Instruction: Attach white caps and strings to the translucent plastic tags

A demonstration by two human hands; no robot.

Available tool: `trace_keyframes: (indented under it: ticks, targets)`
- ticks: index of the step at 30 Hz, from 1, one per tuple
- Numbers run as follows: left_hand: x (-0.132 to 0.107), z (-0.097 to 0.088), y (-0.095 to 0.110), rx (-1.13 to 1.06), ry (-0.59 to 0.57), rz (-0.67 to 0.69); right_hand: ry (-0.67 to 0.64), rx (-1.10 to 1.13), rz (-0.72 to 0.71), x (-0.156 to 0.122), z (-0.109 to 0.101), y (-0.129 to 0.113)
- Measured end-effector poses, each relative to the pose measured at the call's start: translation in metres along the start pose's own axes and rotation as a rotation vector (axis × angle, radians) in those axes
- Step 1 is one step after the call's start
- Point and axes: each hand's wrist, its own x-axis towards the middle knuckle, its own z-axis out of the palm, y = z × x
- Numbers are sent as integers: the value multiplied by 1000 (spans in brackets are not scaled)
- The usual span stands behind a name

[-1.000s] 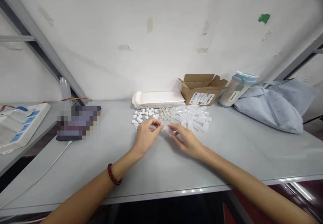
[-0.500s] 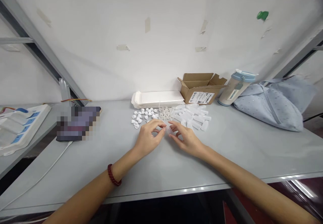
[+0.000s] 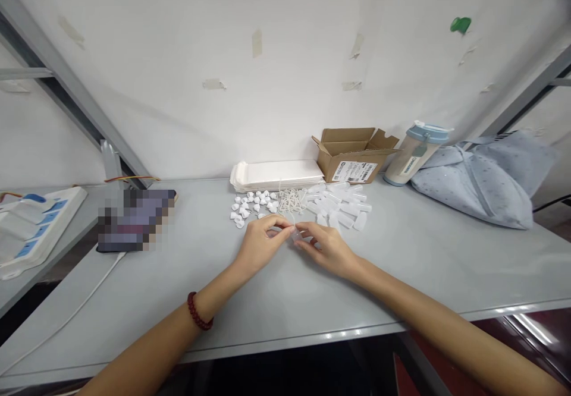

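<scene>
The pale grey bench [image 3: 401, 265] runs under a white taped wall [image 3: 178, 87], and I have plenty of open bench in front of my hands and out to the right. Along the back edge sit a stack of white paper trays [image 3: 276, 176], an open cardboard box [image 3: 352, 158], a blue-lidded tumbler [image 3: 414, 153] and a pale blue bag [image 3: 473, 185]. Off to the left are a pixelated object [image 3: 134, 220], a white cable [image 3: 75, 307] and a white power strip [image 3: 35, 229], all well clear of my hands. Directly ahead, close to my fingertips, lie small white plastic pieces [image 3: 250, 204], a tangle of white loops [image 3: 292, 201] and a spread of clear plastic tubes [image 3: 339, 209].

Since the previous frame, my hands have closed the small gap between them and now meet near the middle of the bench, just in front of those piles.

The left hand [image 3: 261, 244], with a red bead bracelet [image 3: 198, 311] at its wrist, is in a narrow pinch on a small clear tube [image 3: 295, 234]. The right hand [image 3: 328, 248] is looser, its fingers partly curled right beside the tube. The tube is small and see-through, so I can't tell how firmly the right fingers have it.
</scene>
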Motion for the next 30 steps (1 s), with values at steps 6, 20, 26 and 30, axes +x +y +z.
trace_keyframes:
  ticks: [6, 20, 26, 30]
  targets:
    - [6, -7, 0, -88, -34, -184, 20, -29, 22, 0, 2, 0]
    - [4, 2, -2, -347, -80, -379, 67, -60, -21, 2, 2, -1]
    - [2, 3, 3, -276, -75, -325, 85, -39, -45, 2, 3, -1]
    - [-1, 6, 4, -281, -71, -263, 120, -19, -35, 2, 3, -2]
